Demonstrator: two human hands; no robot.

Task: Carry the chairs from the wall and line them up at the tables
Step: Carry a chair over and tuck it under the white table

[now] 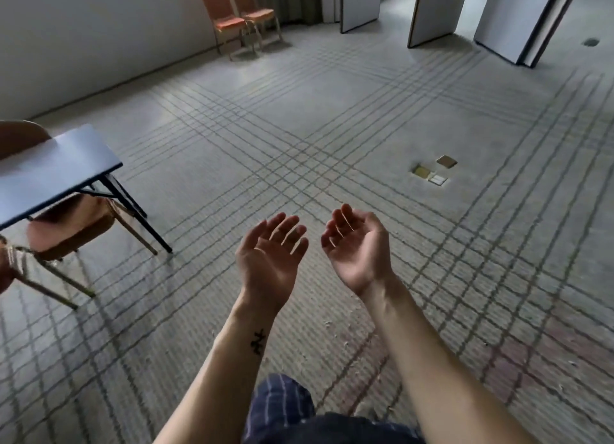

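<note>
My left grip (269, 254) and right grip (358, 247) are both empty, palms turned up, fingers spread and loosely bent, floating side by side over the grey line-patterned carpet (332, 118). The pair of orange-cushioned, gold-framed chairs (232, 21) I want stands far ahead, side by side and touching, backs to the white wall (99, 38). To my left, the pale-topped, blue-edged folding surface (50, 174) already has one orange padded chair (73, 227) tucked under it, so I judge this as the walk over for the next one.

To do it well, I head straight across the open carpet and steer left of the small brass floor outlet plates (432, 173), which could catch a toe. At the wall I take the nearer chair first, one grip on the top of the backrest and the other under the front of the seat, and lift it off its neighbour rather than drag it, since the legs look close enough to tangle. I bring it back low, legs pointing away from my shins.
</note>
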